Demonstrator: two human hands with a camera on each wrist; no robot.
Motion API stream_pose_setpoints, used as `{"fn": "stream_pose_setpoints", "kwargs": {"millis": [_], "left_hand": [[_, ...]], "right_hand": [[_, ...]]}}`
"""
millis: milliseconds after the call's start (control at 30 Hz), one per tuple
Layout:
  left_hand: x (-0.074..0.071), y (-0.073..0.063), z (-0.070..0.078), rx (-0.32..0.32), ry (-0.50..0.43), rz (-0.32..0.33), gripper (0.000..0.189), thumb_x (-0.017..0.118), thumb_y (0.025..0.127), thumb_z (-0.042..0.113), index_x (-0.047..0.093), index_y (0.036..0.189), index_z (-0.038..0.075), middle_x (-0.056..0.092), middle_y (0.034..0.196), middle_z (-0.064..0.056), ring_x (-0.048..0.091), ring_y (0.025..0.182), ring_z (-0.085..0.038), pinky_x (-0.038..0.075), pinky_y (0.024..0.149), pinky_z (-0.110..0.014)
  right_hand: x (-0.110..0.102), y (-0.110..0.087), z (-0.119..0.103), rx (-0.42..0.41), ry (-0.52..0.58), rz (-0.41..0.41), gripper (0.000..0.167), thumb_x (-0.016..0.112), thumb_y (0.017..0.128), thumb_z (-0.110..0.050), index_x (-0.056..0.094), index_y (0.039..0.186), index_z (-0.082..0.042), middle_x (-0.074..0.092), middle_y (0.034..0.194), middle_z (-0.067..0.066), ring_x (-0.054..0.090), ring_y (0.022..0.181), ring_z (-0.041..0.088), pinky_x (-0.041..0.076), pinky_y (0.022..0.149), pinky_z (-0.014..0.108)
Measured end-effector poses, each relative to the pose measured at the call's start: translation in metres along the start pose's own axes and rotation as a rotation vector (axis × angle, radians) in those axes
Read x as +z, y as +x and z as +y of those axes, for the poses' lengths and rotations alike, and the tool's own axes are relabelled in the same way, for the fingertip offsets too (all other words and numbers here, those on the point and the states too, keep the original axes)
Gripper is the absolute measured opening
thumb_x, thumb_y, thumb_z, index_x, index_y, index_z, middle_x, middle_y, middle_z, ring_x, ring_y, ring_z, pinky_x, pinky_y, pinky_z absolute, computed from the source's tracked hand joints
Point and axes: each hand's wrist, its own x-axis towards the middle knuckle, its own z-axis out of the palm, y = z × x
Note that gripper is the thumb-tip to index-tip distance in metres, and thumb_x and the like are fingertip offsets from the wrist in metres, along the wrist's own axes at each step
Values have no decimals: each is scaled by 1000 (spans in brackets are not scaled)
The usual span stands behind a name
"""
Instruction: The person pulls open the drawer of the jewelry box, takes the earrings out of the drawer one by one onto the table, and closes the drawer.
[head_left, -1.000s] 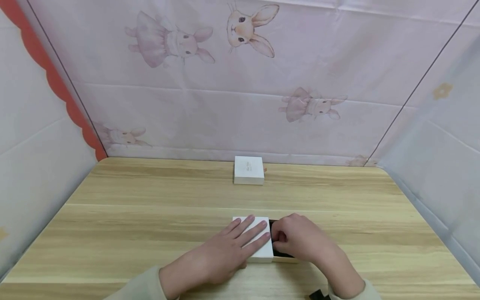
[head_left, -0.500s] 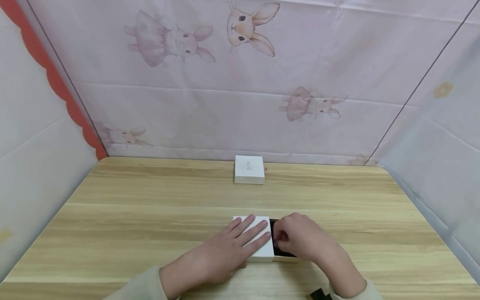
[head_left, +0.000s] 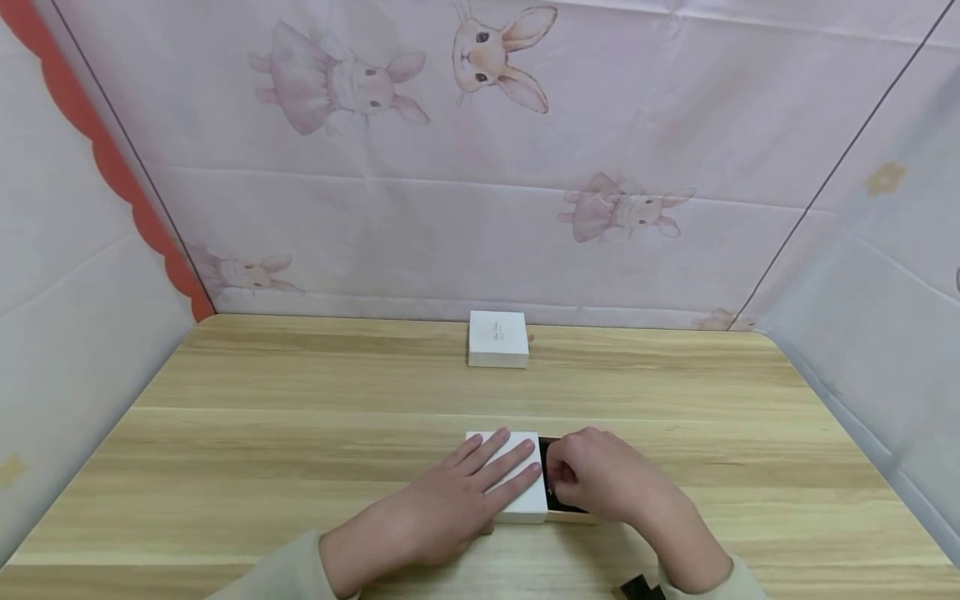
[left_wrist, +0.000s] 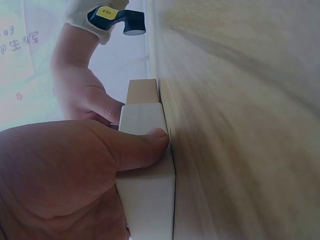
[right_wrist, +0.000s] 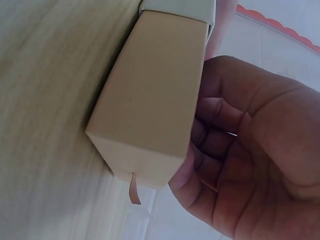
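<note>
Left hand: the hand (head_left: 467, 507) lies palm down, fingers straight and spread across the box top, thumb against the near side.
Right hand: the hand (head_left: 603, 477) bends in from the opposite side, fingers curled and dipping into the drawer; whether they pinch anything cannot be told.
Sleeve: white, smooth, square-edged box cover (left_wrist: 149, 202), directly under the left hand.
Drawer: tan, matt-walled tray (right_wrist: 150, 85), projecting from the cover beneath the right hand.
Lining: black interior (head_left: 558, 504), around the right fingertips.
Ribbon: short flat brownish tab (right_wrist: 134, 190) on the drawer's end wall, beside the right hand.
Second box: white, square, lettered (head_left: 498, 337), well beyond both hands.
Bench: pale wood-grained top (head_left: 300, 450) under all.
</note>
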Motion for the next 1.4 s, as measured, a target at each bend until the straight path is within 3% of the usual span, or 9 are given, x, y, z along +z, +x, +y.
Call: {"fn": "stream_pose_setpoints", "kwargs": {"millis": [1033,1400], "left_hand": [[4,-1,1,1,20,6,70,55,101,31,20,161,20,14,168,-5,17,153,-31,28,120,-47],[3,-1,0,-7,-7,-25,72,54,102,32,15,162,21,8,169,-4,12,154,-31,25,121,-47]], "right_hand": [[2,-2,2,-43,20,-22,29,65,77,-1,55,64,-25,44,57,-15,40,54,0,38,50,21],[-3,-3,0,-54,37,-31,28,66,78,-1,55,65,-24,47,60,-14,42,57,0,39,53,22]]}}
